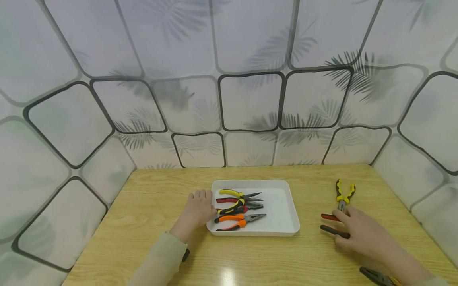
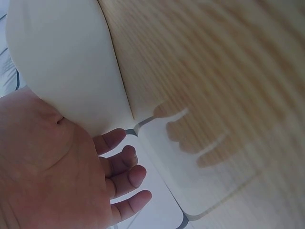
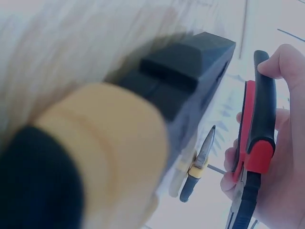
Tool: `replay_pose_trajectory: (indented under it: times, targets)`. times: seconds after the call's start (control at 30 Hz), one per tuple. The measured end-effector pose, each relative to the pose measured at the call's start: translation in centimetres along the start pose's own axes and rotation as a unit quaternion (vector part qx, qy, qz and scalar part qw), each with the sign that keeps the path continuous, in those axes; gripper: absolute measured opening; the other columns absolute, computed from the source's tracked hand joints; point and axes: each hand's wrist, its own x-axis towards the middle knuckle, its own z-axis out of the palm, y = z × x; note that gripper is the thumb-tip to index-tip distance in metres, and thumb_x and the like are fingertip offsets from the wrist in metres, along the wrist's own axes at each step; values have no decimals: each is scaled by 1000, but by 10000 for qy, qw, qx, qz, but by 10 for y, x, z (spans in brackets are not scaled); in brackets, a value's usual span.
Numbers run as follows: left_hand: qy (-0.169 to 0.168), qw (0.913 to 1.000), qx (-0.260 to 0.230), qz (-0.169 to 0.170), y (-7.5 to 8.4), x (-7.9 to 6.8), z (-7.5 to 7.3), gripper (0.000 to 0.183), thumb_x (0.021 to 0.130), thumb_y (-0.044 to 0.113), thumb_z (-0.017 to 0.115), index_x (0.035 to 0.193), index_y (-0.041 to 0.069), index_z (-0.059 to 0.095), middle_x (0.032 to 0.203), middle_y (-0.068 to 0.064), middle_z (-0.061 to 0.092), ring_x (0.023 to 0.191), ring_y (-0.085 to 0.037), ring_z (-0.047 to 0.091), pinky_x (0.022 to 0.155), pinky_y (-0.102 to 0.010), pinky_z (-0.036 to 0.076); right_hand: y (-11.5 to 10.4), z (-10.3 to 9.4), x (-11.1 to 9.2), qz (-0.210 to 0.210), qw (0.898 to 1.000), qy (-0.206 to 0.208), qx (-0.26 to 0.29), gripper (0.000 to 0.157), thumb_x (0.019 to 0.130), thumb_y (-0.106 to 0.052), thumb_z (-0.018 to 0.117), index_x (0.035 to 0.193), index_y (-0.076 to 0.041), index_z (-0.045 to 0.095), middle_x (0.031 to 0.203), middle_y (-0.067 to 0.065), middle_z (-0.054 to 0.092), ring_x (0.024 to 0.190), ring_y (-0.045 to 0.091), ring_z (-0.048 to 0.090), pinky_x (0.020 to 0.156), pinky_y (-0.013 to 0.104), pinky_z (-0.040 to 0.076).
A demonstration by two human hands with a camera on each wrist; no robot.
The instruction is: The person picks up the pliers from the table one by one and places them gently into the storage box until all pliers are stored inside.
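With the right hand's [image 1: 368, 236] thumb and fingers clamped on the red pliers [image 3: 259, 155] at the tray's [image 1: 280, 208] three o'clock, ease them clear of the yellow pliers [image 1: 344, 199] at that hand's twelve, the left hand [image 1: 198, 207], fingers apart, by the tray's nine-o'clock edge.

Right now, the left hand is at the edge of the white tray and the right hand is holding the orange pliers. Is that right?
Not quite: the right hand is holding red-and-black pliers, as the right wrist view shows. The left hand is at the edge of the white tray.
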Motion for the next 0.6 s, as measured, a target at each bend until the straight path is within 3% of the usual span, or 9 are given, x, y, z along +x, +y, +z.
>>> replay_pose_trajectory:
  times: [0.27,0.47,0.6]
  targets:
    - [-49,10000,39,-21,1,0,-1,44,92,35,48,121,3,44,110,-14,49,107,-31,45,92,-47,36,0,0,3,-48,9998,81,-171,63,70,-43,73,123,-11,59,80,-2,38,65,11,32,59,27,28]
    - [-105,9999,53,-38,2,-1,-4,43,92,36,48,120,3,43,110,-14,49,106,-30,45,89,-46,36,-2,-2,7,-198,9991,302,-220,58,68,-44,75,116,-14,60,83,0,45,68,12,39,59,32,34]
    - [-147,9999,54,-60,2,-1,-4,44,92,36,48,122,3,43,112,-14,49,108,-31,45,91,-47,35,-4,-4,9,-292,9981,452,-284,54,67,-43,76,112,-17,59,82,-3,43,66,11,36,58,29,32]
